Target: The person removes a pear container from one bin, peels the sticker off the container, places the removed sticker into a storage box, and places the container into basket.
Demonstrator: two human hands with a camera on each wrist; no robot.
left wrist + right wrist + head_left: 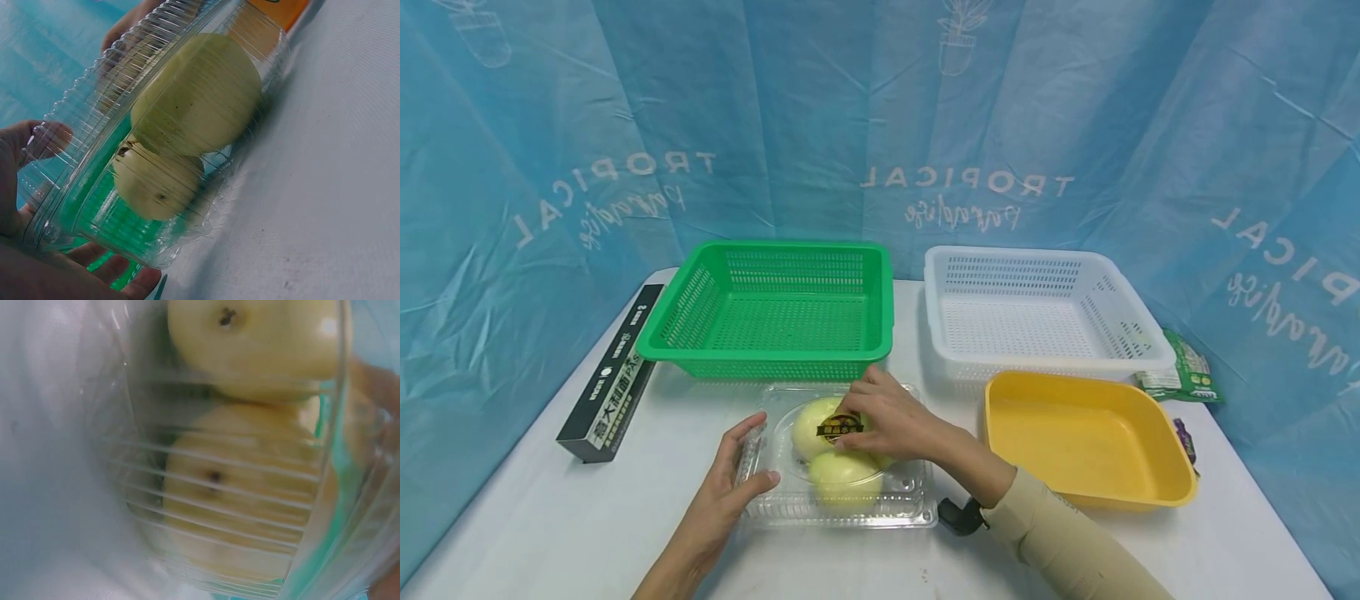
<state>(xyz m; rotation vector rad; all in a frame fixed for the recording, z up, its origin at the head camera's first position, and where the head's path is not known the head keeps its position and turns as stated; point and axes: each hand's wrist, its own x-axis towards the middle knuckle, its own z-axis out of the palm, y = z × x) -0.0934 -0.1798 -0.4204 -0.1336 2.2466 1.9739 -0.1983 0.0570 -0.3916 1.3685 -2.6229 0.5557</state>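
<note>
A clear plastic fruit box (775, 492), lid down, sits in the middle of the white table. Pale yellow-green round fruits (846, 482), like apples, show through its walls, and fill much of the right wrist view. My left hand (724, 492) grips the box's left side, thumb over the lid's edge; in the left wrist view its fingers (112, 269) spread along the lower side. Over the lid, my right hand (887, 417) has thumb and fingertips at a black and gold sticker (840, 427), pinching at its edge. That hand partly hides the fruit below it.
Behind the box stand a green basket (767, 367) and a white basket (1045, 367). A yellow tray (1090, 500) is at the right, with a green packet (1187, 371) and a small purple packet (1184, 440) past it. A long black pasta box (610, 375) lies left.
</note>
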